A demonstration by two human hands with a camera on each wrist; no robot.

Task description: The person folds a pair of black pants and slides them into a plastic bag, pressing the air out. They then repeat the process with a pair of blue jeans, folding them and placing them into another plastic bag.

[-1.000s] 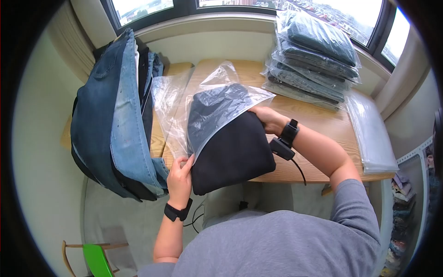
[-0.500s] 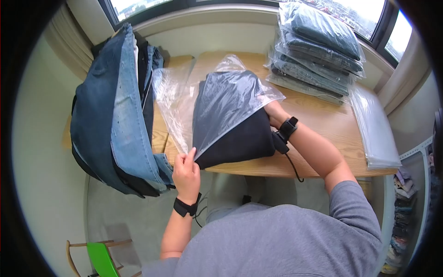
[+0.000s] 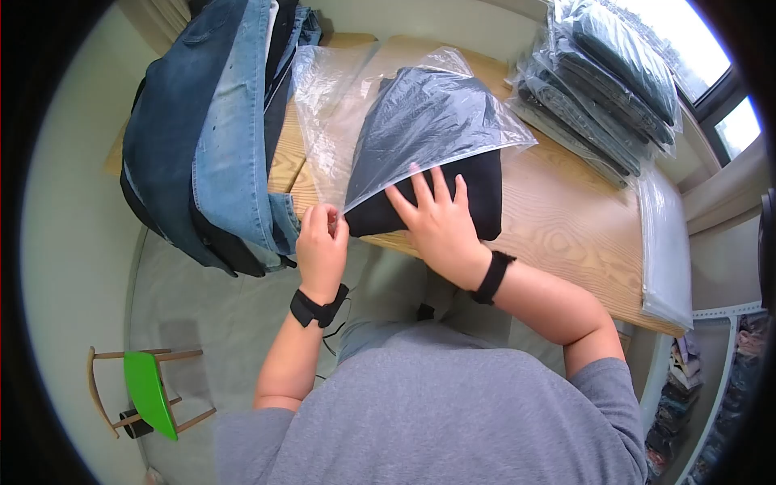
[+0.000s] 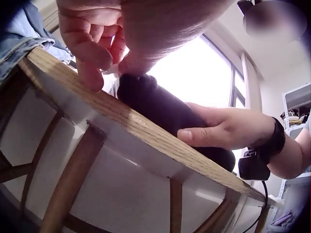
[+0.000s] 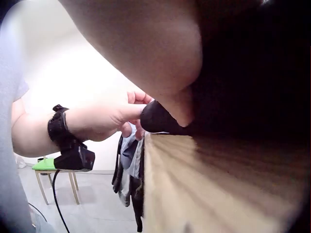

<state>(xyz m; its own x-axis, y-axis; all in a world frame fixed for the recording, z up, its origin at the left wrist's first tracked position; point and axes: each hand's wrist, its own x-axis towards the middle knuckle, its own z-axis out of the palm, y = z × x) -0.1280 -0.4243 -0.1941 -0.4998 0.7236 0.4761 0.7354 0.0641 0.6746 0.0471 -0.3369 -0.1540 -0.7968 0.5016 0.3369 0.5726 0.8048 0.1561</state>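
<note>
I count my two hands (image 3: 322, 255), two black wristbands (image 3: 493, 278), one folded black garment (image 3: 485, 194), one green-seated chair (image 3: 149, 394).

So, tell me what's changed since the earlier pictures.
The right hand has left the right edge of the clear bag and now lies spread on the black garment, nearer the left hand. Less of the garment sticks out than at first. The left hand still pinches the bag's near corner; the jeans pile and bagged stack stayed put.

The right hand (image 3: 444, 230) has moved onto the black garment (image 3: 483, 192) from its right side (fingers spread).
</note>
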